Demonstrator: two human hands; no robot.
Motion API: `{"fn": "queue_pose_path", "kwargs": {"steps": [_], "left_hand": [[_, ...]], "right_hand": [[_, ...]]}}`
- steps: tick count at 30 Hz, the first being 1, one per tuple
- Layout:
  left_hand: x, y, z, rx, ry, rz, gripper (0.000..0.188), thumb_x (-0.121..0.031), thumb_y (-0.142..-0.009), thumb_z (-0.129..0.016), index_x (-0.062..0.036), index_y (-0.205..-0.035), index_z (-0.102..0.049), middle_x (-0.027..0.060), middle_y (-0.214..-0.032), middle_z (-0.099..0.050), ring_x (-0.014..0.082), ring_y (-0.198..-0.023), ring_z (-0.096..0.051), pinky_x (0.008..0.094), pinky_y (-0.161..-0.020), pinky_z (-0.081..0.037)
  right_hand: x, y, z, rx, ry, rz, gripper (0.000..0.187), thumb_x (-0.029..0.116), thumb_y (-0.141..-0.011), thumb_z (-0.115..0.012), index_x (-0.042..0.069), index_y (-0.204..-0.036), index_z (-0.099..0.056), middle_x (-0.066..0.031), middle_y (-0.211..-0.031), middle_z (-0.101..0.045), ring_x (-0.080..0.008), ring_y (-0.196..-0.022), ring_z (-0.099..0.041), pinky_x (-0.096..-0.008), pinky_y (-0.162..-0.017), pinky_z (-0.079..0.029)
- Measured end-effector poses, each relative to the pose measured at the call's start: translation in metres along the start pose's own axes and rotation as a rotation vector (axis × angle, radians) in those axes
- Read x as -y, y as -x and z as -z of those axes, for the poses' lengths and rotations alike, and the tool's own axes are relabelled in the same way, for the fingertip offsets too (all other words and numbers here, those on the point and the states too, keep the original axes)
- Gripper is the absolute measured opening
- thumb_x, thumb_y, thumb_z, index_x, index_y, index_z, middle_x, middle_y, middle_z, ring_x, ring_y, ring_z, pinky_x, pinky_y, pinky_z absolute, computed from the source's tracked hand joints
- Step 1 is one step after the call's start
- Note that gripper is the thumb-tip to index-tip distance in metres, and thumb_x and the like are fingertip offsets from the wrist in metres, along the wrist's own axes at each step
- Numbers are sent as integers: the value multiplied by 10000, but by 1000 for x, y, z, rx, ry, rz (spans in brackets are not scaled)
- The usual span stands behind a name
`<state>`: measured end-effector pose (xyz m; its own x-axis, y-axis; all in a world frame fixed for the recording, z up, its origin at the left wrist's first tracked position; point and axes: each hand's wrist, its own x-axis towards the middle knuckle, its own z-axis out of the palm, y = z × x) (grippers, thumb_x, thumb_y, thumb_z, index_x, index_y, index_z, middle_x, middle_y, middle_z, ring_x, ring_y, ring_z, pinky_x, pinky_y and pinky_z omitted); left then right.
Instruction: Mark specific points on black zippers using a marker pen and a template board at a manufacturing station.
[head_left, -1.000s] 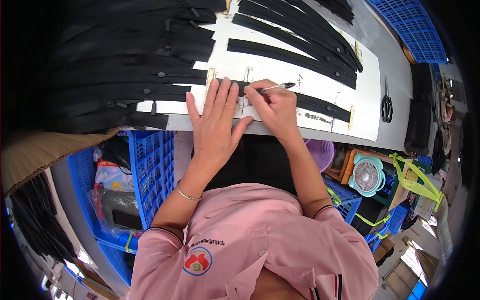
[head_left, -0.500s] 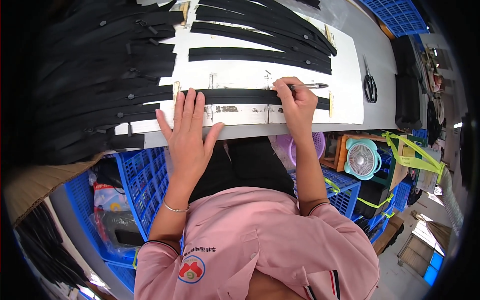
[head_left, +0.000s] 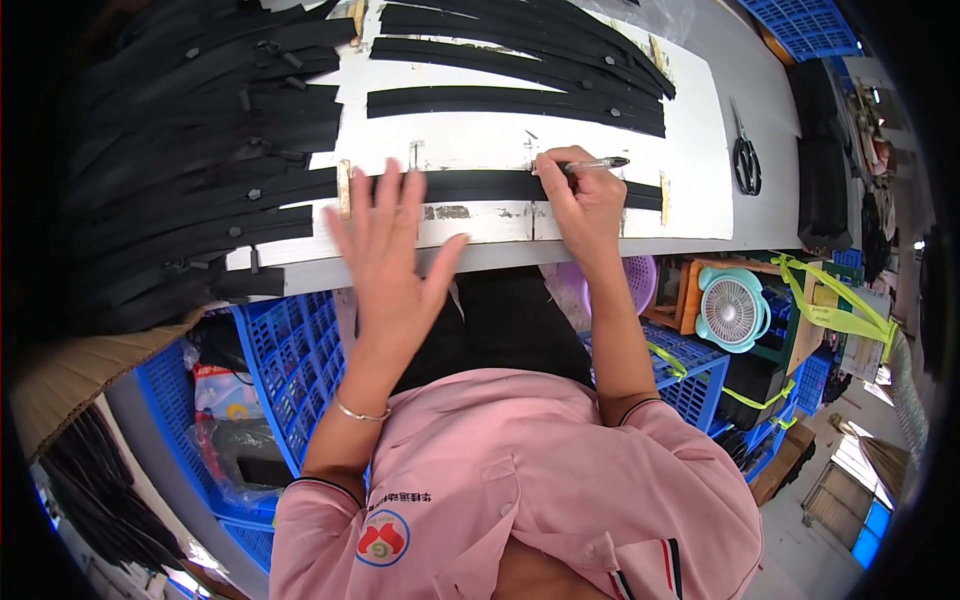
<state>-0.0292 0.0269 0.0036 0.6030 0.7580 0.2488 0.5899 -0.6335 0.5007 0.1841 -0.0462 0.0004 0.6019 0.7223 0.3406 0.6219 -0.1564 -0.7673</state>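
Observation:
A black zipper strip (head_left: 480, 187) lies lengthwise across the white board (head_left: 690, 150) in front of me, between tape marks at its ends. My right hand (head_left: 588, 205) is closed on a pen (head_left: 608, 163); its fingers are by the upper edge of the strip, right of the middle, and hide the pen's tip. My left hand (head_left: 392, 265) is over the strip's left part, fingers spread and a little blurred. Whether it touches the strip I cannot tell. Several more black zipper strips (head_left: 500, 101) with small dark pullers lie on the far part of the board.
A heap of black zippers (head_left: 170, 140) covers the table's left side. Black-handled scissors (head_left: 745, 165) lie right of the board. Below the front edge stand blue crates (head_left: 290, 370), a purple basket (head_left: 635, 285) and a turquoise fan (head_left: 732, 310). A blue crate (head_left: 800, 25) sits far right.
My left hand has moved slightly right, with its fingers spread wider and blurred. My right hand stays by the strip with the pen. The view has shifted a little.

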Motion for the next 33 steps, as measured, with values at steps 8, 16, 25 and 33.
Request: {"fn": "queue_pose_path", "kwargs": {"steps": [8,16,25,33], "left_hand": [[-39,-39,-55,-138,396,-170,157,-57,-840,-763,-51,-996,-752,65,-1035,-698,266,-993,-623,386,-915,-436],[-41,-43,-61,-196,382,-182,109,-48,-811,-770,-68,-906,-721,25,-989,-673,237,-947,-604,379,-867,-427],[-43,-44,-60,-187,374,-187,103,-49,-804,-779,-70,-892,-731,22,-982,-687,239,-940,-612,373,-863,-426],[-43,-42,-58,-152,329,-183,114,-53,-813,-786,-81,-918,-750,24,-1007,-695,231,-970,-615,370,-885,-426]], "right_hand": [[-2,1,-2,-22,-22,39,77,71,-910,-731,7,-868,-719,-47,-691,-673,-86,-559,-618,-247,-533,-457],[-10,4,9,91,-205,-20,74,59,-886,-720,3,-838,-728,-54,-687,-687,-119,-561,-607,-256,-536,-459],[-15,2,10,144,-119,168,97,47,-872,-677,-23,-836,-734,-77,-721,-701,-114,-617,-630,-260,-559,-460],[-23,6,67,-126,-494,-183,138,51,-953,-624,-13,-886,-726,-20,-777,-700,-55,-687,-582,-224,-624,-455]]}}
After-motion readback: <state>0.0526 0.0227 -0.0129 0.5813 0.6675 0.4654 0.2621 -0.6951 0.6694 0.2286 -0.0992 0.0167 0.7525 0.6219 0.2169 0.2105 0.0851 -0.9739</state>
